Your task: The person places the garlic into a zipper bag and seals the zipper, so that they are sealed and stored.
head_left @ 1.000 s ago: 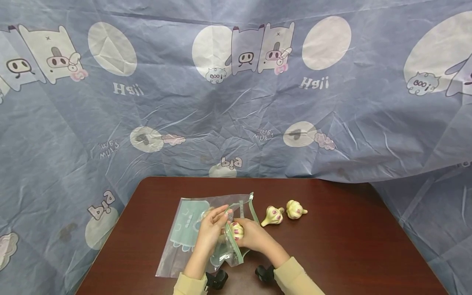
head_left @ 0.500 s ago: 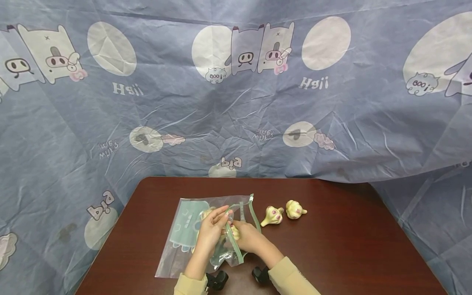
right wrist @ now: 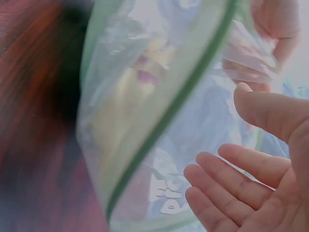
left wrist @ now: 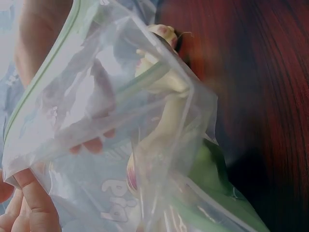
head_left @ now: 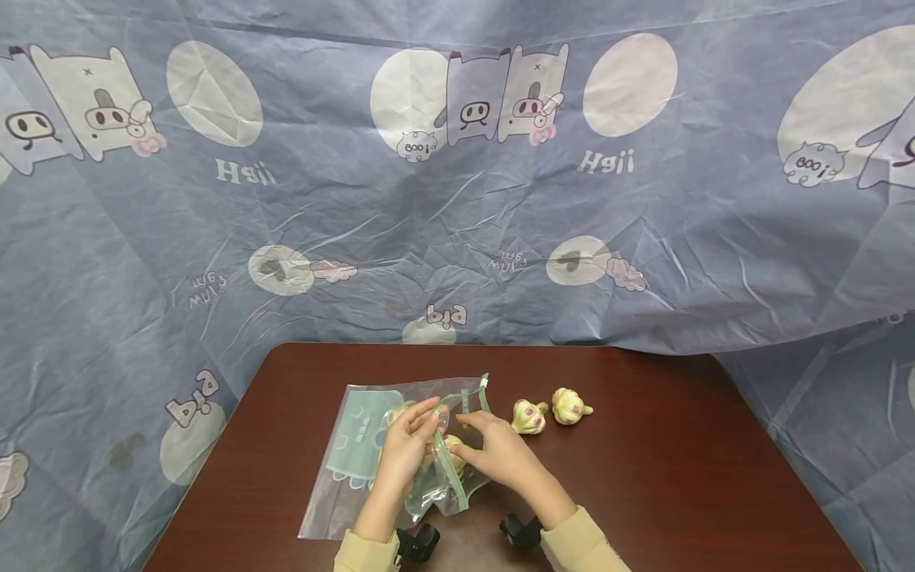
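A clear zip bag [head_left: 322,508] with a green zip edge and a pale green print lies on the table, its mouth lifted and gaping to the right. My left hand [head_left: 403,449] pinches the rim of the mouth, finger and thumb on the plastic in the left wrist view. A garlic bulb [head_left: 454,454] is just inside the mouth, seen through the film as a blurred garlic bulb [right wrist: 145,77] in the right wrist view. More garlic [head_left: 396,413] shows deeper inside, partly behind my left hand. At the mouth, my right hand [head_left: 503,451] holds nothing, its fingers extended and thumb apart.
Two garlic bulbs lie on the dark red table [head_left: 665,461] right of the bag: a nearer bulb [head_left: 529,417] and a farther bulb [head_left: 569,406]. A blue printed cloth [head_left: 457,199] hangs behind the table. Black wrist cameras [head_left: 520,532] sit below both hands.
My right hand has pushed a garlic bulb into the bag, let go of it and drawn back rightward with its fingers spread. The left hand keeps its hold on the rim.
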{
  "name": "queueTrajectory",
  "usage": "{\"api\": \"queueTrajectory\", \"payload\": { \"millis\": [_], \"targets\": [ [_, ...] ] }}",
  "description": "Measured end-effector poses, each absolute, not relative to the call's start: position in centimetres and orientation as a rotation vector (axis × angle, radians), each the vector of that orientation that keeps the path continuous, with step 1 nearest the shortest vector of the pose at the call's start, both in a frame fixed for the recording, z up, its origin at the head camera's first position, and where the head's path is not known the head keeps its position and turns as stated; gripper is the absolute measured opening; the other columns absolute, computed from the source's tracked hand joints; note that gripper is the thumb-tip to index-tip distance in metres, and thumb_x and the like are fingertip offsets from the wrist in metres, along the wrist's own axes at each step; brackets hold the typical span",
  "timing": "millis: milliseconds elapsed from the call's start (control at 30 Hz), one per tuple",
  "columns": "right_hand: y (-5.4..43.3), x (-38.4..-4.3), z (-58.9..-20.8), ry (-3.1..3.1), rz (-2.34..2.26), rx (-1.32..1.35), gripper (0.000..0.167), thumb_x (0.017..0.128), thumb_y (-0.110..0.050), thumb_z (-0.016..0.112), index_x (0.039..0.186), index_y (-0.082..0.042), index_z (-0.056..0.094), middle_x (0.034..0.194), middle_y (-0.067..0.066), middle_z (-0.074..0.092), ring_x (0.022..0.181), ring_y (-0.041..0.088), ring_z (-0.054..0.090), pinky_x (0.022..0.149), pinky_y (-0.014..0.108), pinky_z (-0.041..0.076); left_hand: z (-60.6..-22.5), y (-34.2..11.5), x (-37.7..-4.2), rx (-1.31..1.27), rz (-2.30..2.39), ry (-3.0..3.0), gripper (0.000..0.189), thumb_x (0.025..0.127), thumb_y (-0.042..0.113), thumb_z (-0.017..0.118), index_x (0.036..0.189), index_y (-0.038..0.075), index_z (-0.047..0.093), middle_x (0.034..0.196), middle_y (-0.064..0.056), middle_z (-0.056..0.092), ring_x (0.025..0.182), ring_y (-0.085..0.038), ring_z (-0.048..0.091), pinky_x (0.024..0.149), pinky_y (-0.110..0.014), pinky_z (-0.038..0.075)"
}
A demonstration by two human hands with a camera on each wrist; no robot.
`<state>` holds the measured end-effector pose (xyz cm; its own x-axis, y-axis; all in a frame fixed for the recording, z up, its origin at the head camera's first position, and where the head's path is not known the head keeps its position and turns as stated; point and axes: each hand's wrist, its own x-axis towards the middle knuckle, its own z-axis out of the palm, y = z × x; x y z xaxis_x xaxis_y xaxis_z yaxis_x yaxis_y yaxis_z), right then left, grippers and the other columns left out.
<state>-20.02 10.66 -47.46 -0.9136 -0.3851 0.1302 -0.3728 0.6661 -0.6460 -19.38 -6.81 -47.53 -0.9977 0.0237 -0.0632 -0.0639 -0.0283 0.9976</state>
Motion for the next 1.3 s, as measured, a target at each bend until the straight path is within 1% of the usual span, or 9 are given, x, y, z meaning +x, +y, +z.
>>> {"api": "queueTrajectory", "payload": {
  "millis": [200, 333, 567, 800, 867, 933, 1100, 1167, 1300],
  "targets": [
    [11.5, -19.5, -46.6, 2.9, -1.177, -0.622, 0.045, 0.09, -0.029, 0.072, 0.127, -0.005, 0.064, 0.125, 0.009, 0.066, 0.113, 0.03, 0.064, 0.09, 0.048, 0.053, -47.4, -6.8, -19.5, -0.068, 2.243, 2.117, 0.039, 0.1, 0.01, 0.055, 0.138, -0.002, 0.052, 0.13, -0.019, 0.064, 0.089, -0.013, 0.066, 0.063, -0.017, 0.049],
    [12.1, -19.4, -46.6, 2.919, -1.203, -0.562, 0.041, 0.09, -0.03, 0.072, 0.125, -0.008, 0.066, 0.123, 0.005, 0.067, 0.113, 0.027, 0.064, 0.091, 0.047, 0.053, -47.3, -6.8, -19.5, -0.088, 2.242, 2.123, 0.039, 0.1, 0.01, 0.055, 0.137, -0.001, 0.053, 0.129, -0.018, 0.065, 0.087, -0.01, 0.065, 0.064, -0.018, 0.049],
    [13.4, -19.4, -46.8, 2.964, -1.283, -0.465, 0.037, 0.088, -0.031, 0.074, 0.12, -0.013, 0.07, 0.116, -0.001, 0.07, 0.105, 0.022, 0.066, 0.085, 0.045, 0.054, -47.2, -6.7, -19.5, -0.103, 2.23, 2.144, 0.037, 0.1, 0.01, 0.055, 0.136, 0.001, 0.055, 0.129, -0.017, 0.065, 0.09, -0.013, 0.066, 0.065, -0.019, 0.05],
    [15.9, -19.6, -46.9, 2.97, -1.386, -0.357, 0.037, 0.086, -0.024, 0.077, 0.119, -0.011, 0.07, 0.116, 0.003, 0.072, 0.117, 0.029, 0.063, 0.095, 0.047, 0.051, -47.2, -6.7, -19.6, -0.101, 2.232, 2.152, 0.037, 0.1, 0.01, 0.056, 0.136, 0.001, 0.056, 0.129, -0.018, 0.065, 0.088, -0.012, 0.067, 0.065, -0.019, 0.051],
    [16.6, -19.7, -46.9, 2.961, -1.421, -0.32, 0.037, 0.085, -0.024, 0.078, 0.119, -0.011, 0.07, 0.116, 0.004, 0.072, 0.115, 0.028, 0.064, 0.094, 0.048, 0.052, -47.2, -6.7, -19.6, -0.105, 2.236, 2.148, 0.038, 0.1, 0.01, 0.056, 0.136, 0.0, 0.055, 0.129, -0.018, 0.065, 0.088, -0.011, 0.067, 0.065, -0.019, 0.051],
    [17.3, -19.8, -46.9, 2.958, -1.45, -0.296, 0.038, 0.085, -0.024, 0.078, 0.119, -0.01, 0.07, 0.114, 0.005, 0.072, 0.103, 0.026, 0.067, 0.099, 0.051, 0.047, -47.2, -6.7, -19.6, -0.106, 2.237, 2.148, 0.038, 0.1, 0.01, 0.056, 0.137, 0.0, 0.054, 0.129, -0.018, 0.065, 0.087, -0.009, 0.067, 0.065, -0.019, 0.051],
    [19.0, -19.7, -46.9, 2.926, -1.547, -0.194, 0.038, 0.087, -0.021, 0.076, 0.121, -0.007, 0.069, 0.117, 0.008, 0.071, 0.105, 0.027, 0.068, 0.103, 0.052, 0.045, -47.1, -6.7, -19.6, -0.111, 2.245, 2.146, 0.037, 0.1, 0.01, 0.056, 0.135, 0.001, 0.056, 0.128, -0.018, 0.065, 0.087, -0.01, 0.067, 0.065, -0.02, 0.051],
    [19.6, -19.6, -47.1, 2.913, -1.579, -0.152, 0.039, 0.086, -0.019, 0.077, 0.122, -0.007, 0.068, 0.12, 0.009, 0.07, 0.111, 0.028, 0.066, 0.095, 0.048, 0.052, -47.1, -6.6, -19.6, -0.105, 2.245, 2.15, 0.037, 0.1, 0.01, 0.056, 0.135, 0.0, 0.055, 0.128, -0.018, 0.065, 0.088, -0.011, 0.068, 0.065, -0.02, 0.051],
    [20.9, -19.6, -47.5, 2.931, -1.582, -0.054, 0.042, 0.085, -0.019, 0.079, 0.123, -0.008, 0.067, 0.122, 0.01, 0.069, 0.11, 0.031, 0.067, 0.092, 0.043, 0.054, -47.1, -6.7, -19.6, -0.115, 2.243, 2.143, 0.037, 0.1, 0.011, 0.056, 0.135, 0.0, 0.055, 0.129, -0.017, 0.065, 0.091, -0.015, 0.068, 0.066, -0.02, 0.051]
  ]
}}
